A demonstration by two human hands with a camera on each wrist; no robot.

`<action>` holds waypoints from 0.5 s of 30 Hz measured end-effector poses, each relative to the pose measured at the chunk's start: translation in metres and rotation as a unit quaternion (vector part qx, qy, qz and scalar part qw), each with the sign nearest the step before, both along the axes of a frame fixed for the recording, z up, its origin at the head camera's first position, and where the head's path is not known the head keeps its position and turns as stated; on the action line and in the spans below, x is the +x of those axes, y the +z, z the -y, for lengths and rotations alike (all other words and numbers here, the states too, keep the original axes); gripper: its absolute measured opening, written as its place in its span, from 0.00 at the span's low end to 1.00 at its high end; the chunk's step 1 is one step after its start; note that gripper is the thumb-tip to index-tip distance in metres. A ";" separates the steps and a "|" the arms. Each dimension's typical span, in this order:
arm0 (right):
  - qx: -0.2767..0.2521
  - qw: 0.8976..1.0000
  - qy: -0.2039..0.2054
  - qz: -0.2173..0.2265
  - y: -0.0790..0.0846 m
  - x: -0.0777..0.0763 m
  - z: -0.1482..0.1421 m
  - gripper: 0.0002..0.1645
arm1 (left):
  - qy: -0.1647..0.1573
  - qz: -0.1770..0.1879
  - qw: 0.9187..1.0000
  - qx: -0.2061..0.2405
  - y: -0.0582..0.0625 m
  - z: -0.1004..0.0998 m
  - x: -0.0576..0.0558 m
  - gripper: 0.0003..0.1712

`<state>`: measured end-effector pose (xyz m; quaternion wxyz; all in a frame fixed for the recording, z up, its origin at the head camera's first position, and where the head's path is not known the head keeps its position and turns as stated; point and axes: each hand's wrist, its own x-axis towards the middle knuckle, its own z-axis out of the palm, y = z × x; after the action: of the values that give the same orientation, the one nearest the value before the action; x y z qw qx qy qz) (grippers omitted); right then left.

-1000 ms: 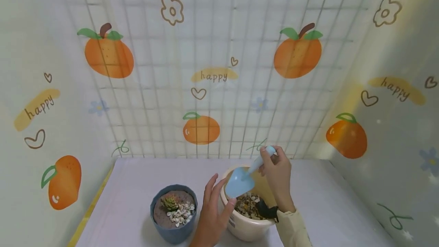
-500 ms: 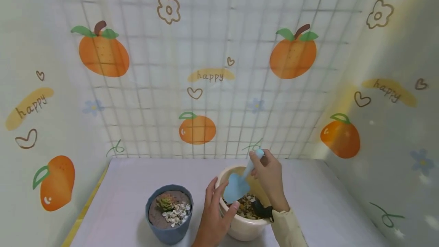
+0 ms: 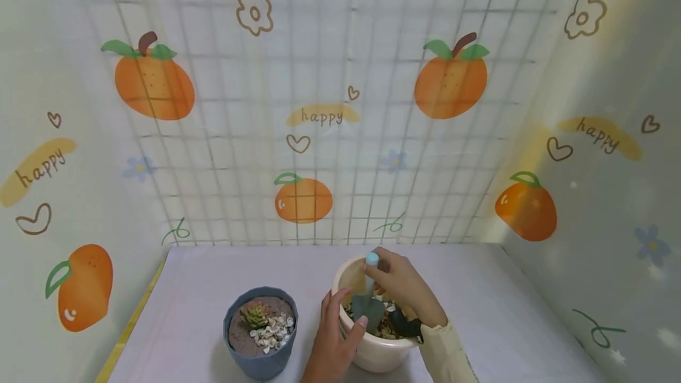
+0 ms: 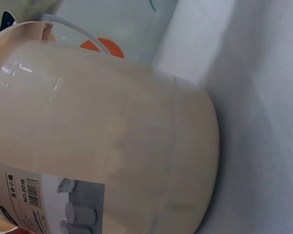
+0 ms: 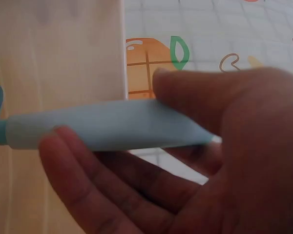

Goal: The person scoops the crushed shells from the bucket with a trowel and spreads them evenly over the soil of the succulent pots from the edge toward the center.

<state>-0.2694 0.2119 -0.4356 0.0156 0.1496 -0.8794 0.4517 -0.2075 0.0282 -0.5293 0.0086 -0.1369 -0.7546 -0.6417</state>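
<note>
In the head view, my right hand (image 3: 401, 282) grips the pale blue handle of a small trowel (image 3: 372, 279) from above. The trowel stands nearly upright, its blade low inside a cream bucket (image 3: 380, 354) at the pebbles (image 3: 383, 330). Fingers and thumb wrap that handle (image 5: 112, 124) in the right wrist view. My left hand (image 3: 335, 336) holds the left side of the bucket, fingertips and thumb bent over the rim. The left wrist view shows the bucket's outer wall (image 4: 112, 112) and label (image 4: 44, 200), but not the hand.
A blue-grey pot (image 3: 260, 362) with a succulent (image 3: 255, 315), soil and white pebbles stands left of the bucket. A black object (image 3: 405, 325) sits by the right wrist, over the bucket. The pale table (image 3: 479, 300) is backed by a curtain (image 3: 308, 64) printed with oranges.
My right hand has swung the trowel from a slant to nearly upright and lowered its blade into the bucket. The left hand stays at the bucket's rim. The head view has shifted slightly.
</note>
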 end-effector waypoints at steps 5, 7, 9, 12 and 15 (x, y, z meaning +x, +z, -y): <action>0.006 1.000 0.017 0.004 -0.002 -0.001 0.000 0.11 | 0.001 0.000 1.000 0.005 -0.001 -0.001 0.000 0.33; 0.006 1.000 0.019 0.006 -0.002 -0.001 0.000 0.11 | 0.003 0.001 1.000 0.006 -0.001 -0.001 0.000 0.32; 0.009 1.000 0.019 0.007 -0.002 -0.001 0.000 0.11 | 0.004 0.003 1.000 0.008 -0.001 -0.001 0.001 0.32; 0.016 1.000 0.011 0.006 -0.002 -0.001 0.000 0.12 | 0.002 0.001 1.000 0.011 -0.003 0.000 0.001 0.32; 0.025 1.000 -0.003 0.007 -0.002 0.000 0.001 0.12 | 0.000 -0.003 1.000 0.015 -0.005 0.000 0.000 0.32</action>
<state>-0.2699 0.2112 -0.4378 0.0075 0.1442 -0.8909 0.4307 -0.2072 0.0284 -0.5343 0.0128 -0.1388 -0.7446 -0.6528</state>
